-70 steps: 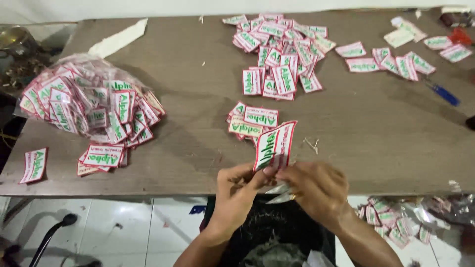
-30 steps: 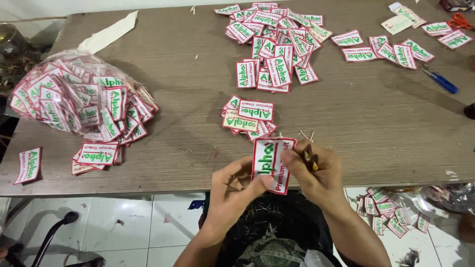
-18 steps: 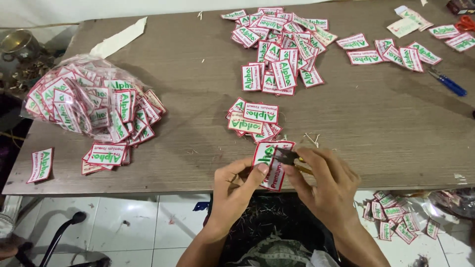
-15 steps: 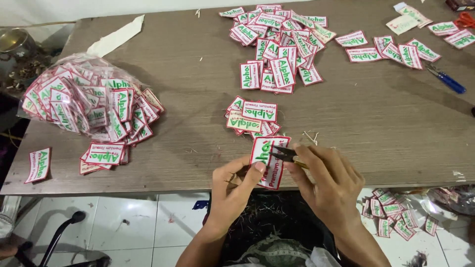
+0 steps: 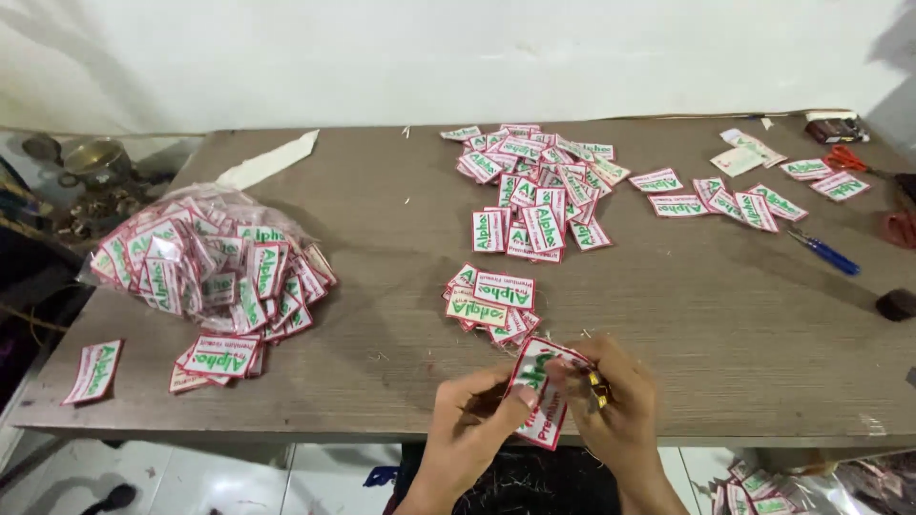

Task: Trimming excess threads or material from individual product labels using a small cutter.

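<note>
At the far left of the frame a single patch lies alone near the edge of the surface. Just right of it, at middle left, sits a clear plastic bag stuffed with white patches edged in red, with a few loose ones spilling out at its lower side. In the centre, a small stack of patches lies just above the hands, and a larger heap spreads across the upper middle.

At the bottom centre, the left hand pinches the lower left edge of one patch, held upright and tilted just off the near edge of the surface. The right hand is closed against the patch's right side around a small yellowish tool, too small to identify. The step in hand looks like trimming or cleaning the edge of this one patch. The next move likely calls for a steady pinch while the tool works along the border.

Further right, more patches lie scattered at upper right, beside a blue screwdriver and red scissors.
</note>
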